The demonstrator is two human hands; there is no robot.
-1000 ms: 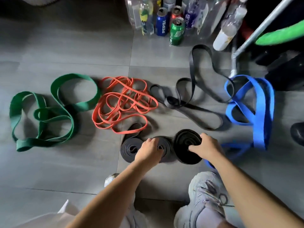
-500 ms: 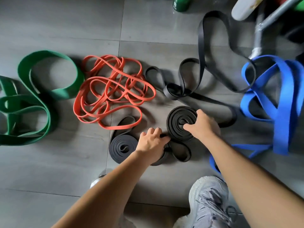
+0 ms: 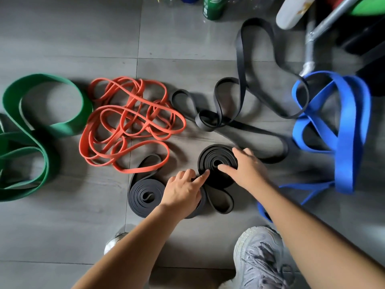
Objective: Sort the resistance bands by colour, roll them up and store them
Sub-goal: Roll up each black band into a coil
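Observation:
A tightly rolled black band (image 3: 210,155) lies flat on the floor tiles. My right hand (image 3: 249,171) presses on it with straight fingers. My left hand (image 3: 182,191) covers a second, partly rolled black band (image 3: 220,202), fingers curled over it and index finger stretched to the tight roll's edge. A third rolled dark band (image 3: 145,197) lies left of that hand. Behind them a loose black band (image 3: 239,90) sprawls. Loose orange bands (image 3: 129,122) are piled left of centre, green bands (image 3: 41,130) at far left, blue bands (image 3: 343,126) at right.
Cans and bottles (image 3: 212,7) stand along the top edge, beside a white bottle (image 3: 291,11) and a metal frame leg (image 3: 310,49). My grey shoe (image 3: 258,259) is at the bottom right, another shoe tip (image 3: 116,240) at bottom centre.
The tight black roll has shifted up and right, away from the band under my left hand. My right hand's fingers have straightened on it, and my left index finger now reaches to its edge.

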